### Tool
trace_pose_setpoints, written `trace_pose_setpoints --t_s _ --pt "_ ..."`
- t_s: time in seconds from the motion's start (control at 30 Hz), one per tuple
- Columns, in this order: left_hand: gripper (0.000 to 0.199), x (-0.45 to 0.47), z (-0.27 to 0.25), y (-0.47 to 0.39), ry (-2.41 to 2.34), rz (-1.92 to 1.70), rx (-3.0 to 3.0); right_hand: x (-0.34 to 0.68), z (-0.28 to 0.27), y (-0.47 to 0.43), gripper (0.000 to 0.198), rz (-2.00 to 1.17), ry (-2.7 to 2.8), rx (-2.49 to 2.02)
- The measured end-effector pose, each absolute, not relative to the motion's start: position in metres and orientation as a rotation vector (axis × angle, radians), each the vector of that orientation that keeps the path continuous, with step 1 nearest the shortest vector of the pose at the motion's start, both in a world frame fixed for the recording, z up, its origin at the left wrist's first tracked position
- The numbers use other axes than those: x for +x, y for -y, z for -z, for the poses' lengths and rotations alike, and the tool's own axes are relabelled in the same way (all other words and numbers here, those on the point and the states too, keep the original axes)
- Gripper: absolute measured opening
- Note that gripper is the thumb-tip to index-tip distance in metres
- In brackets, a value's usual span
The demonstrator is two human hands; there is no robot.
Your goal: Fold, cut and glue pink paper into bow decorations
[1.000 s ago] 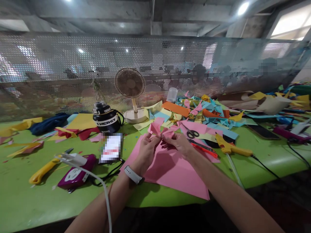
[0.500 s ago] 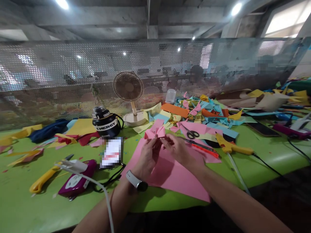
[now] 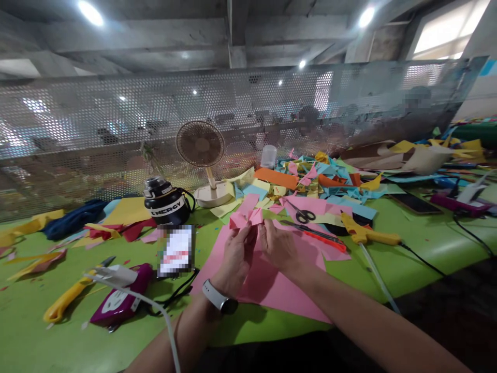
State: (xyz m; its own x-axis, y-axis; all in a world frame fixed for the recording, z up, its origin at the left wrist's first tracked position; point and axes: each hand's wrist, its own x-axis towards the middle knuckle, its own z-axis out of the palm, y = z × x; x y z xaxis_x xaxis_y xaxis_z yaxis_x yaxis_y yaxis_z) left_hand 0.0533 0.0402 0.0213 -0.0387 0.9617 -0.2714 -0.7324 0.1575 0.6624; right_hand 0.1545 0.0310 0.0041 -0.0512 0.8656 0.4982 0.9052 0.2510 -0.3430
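A folded pink paper piece [image 3: 247,216], shaped somewhat like a bow, is held up over the near middle of the table, above a large pink sheet [image 3: 275,292]. The left hand [image 3: 235,254] has its thumb and fingers pinched on the piece's lower edge. The right hand [image 3: 280,247] is curled at the piece's right end, its fingers drawn together; whether they clamp the paper or only touch it I cannot tell. A wristwatch [image 3: 217,296] with a pale strap circles the left wrist.

Just beyond the right hand, black-handled scissors [image 3: 303,214] lie on pink paper, with a red-and-black tool [image 3: 326,240] nearer. Farther right are a yellow hot glue gun [image 3: 370,235], a translucent tube [image 3: 378,277] slanting towards the table edge below it, and a dark smartphone [image 3: 416,203].

Left of the pink sheet lie a blurred-out bright panel [image 3: 177,251], a purple power strip [image 3: 124,300] with a white plug [image 3: 120,276], and a yellow-handled tool [image 3: 70,298]. Behind these stands a black bottle [image 3: 167,207] marked "ENERGY", beside a desk fan [image 3: 201,145].

Coloured paper scraps [image 3: 330,168] heap up behind the scissors, near a clear plastic cup [image 3: 268,155]. A perforated metal screen [image 3: 155,98] stands along the far side of the green table [image 3: 31,282].
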Motion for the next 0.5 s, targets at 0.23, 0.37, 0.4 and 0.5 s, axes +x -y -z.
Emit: trace_pose_setpoints --t_s 0.23,0.37,0.4,0.5 --pt "0.018 0.0514 -0.0185 -0.0404 -0.805 -1.405 0.361 0.1531 -0.0076 -0.0306 0.029 0.078 1.953 -1.690" --pt "0.017 0.0515 -0.0173 -0.0414 -0.801 -1.409 0.358 0.1527 -0.0089 -0.0296 0.027 0.077 1.934 -1.687" --pt "0.018 0.0513 -0.0171 -0.0418 -0.805 -1.412 0.352 0.1527 -0.0089 -0.0294 0.027 0.069 1.936 -1.679" --pt "0.018 0.0498 -0.0173 -0.0425 -0.813 -1.403 0.346 0.1528 -0.0085 -0.0291 0.025 0.005 1.928 -1.654"
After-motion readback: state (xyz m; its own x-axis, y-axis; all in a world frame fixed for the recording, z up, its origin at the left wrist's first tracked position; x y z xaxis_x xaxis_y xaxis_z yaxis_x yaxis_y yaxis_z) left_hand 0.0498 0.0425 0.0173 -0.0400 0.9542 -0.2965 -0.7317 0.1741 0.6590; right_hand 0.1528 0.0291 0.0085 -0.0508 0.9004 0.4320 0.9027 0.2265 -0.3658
